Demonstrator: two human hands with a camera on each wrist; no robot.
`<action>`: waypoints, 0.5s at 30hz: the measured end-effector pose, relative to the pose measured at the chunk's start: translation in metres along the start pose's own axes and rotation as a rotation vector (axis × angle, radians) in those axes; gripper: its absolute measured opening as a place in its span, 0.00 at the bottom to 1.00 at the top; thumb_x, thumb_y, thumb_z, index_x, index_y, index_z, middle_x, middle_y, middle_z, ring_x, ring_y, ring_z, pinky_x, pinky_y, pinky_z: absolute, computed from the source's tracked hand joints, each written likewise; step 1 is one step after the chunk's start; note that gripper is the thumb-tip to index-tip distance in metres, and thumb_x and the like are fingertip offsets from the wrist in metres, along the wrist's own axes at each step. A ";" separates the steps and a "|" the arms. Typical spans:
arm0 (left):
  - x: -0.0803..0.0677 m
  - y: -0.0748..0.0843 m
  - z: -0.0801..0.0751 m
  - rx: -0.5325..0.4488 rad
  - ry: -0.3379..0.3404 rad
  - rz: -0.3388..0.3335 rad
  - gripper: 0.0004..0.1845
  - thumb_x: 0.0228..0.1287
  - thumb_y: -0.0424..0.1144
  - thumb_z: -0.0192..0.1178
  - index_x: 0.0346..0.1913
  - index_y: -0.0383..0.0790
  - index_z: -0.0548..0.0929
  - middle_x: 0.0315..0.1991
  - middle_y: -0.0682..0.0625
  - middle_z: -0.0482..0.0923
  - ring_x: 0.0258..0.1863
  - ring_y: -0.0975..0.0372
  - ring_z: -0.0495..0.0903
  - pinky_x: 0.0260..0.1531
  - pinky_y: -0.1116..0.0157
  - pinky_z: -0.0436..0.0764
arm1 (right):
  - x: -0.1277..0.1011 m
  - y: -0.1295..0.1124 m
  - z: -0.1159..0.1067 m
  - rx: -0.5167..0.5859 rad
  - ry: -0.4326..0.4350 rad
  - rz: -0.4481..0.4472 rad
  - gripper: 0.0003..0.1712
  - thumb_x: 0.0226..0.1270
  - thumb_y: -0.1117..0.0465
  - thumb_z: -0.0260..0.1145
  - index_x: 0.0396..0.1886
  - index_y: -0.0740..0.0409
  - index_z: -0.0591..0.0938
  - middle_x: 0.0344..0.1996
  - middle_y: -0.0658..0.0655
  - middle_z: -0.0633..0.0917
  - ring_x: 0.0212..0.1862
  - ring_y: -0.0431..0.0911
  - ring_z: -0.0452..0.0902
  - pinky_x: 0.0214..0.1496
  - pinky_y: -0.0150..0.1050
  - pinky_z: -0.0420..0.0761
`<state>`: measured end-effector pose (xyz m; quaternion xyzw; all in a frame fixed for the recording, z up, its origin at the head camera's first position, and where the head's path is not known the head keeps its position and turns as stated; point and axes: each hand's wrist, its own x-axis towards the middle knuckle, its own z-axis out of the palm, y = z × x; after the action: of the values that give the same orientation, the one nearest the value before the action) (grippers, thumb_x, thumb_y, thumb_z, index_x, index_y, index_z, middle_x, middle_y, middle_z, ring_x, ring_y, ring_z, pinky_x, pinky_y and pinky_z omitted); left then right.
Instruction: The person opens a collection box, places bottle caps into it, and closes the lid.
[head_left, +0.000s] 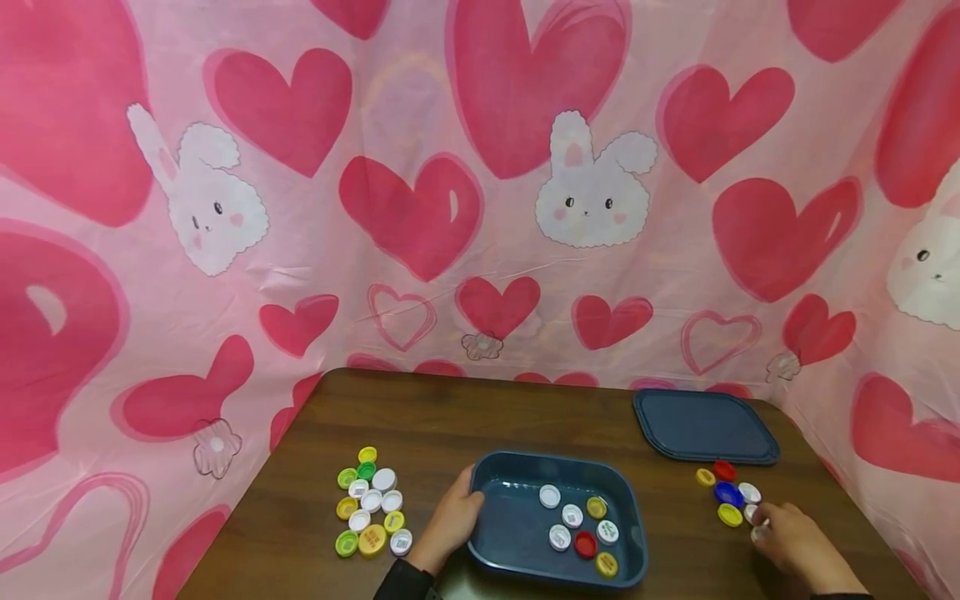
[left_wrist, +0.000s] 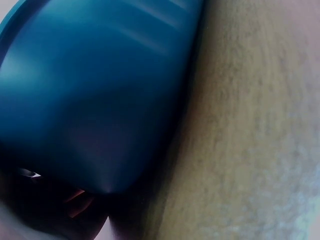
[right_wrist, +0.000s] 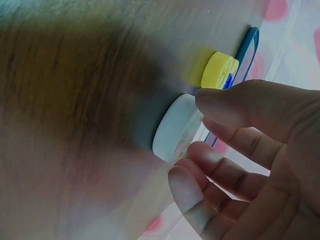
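Note:
A blue tray [head_left: 633, 533] sits at the table's near middle and holds several caps, white [head_left: 550, 496], red [head_left: 585, 545] and yellow [head_left: 606, 564]. My left hand [head_left: 468, 500] grips the tray's left rim; the left wrist view shows only the tray wall [left_wrist: 90, 90] up close. At the right, my right hand [head_left: 761, 527] pinches a white cap [right_wrist: 177, 127] between thumb and fingers, low over the table. Just beyond it lie a yellow cap [right_wrist: 220, 70], a blue cap [head_left: 727, 493], a red cap [head_left: 724, 470] and another white one [head_left: 749, 492].
A pile of green, yellow and white caps [head_left: 371, 504] lies left of the tray. The tray's blue lid [head_left: 705, 425] lies flat at the back right. A pink heart-and-bunny sheet [head_left: 480, 208] walls in the brown table [head_left: 420, 417] on three sides.

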<state>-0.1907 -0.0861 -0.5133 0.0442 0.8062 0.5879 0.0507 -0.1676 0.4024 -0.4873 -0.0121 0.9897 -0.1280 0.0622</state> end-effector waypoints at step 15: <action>0.002 0.000 0.000 -0.027 -0.025 -0.036 0.29 0.70 0.31 0.46 0.73 0.26 0.62 0.71 0.29 0.64 0.72 0.34 0.61 0.67 0.33 0.58 | 0.004 0.007 -0.002 -0.003 -0.080 0.050 0.12 0.59 0.65 0.68 0.40 0.67 0.80 0.35 0.63 0.78 0.40 0.58 0.75 0.44 0.61 0.78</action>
<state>-0.1922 -0.0858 -0.5129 0.0365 0.7982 0.5970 0.0719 -0.1715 0.4094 -0.4876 0.0075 0.9866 -0.1245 0.1050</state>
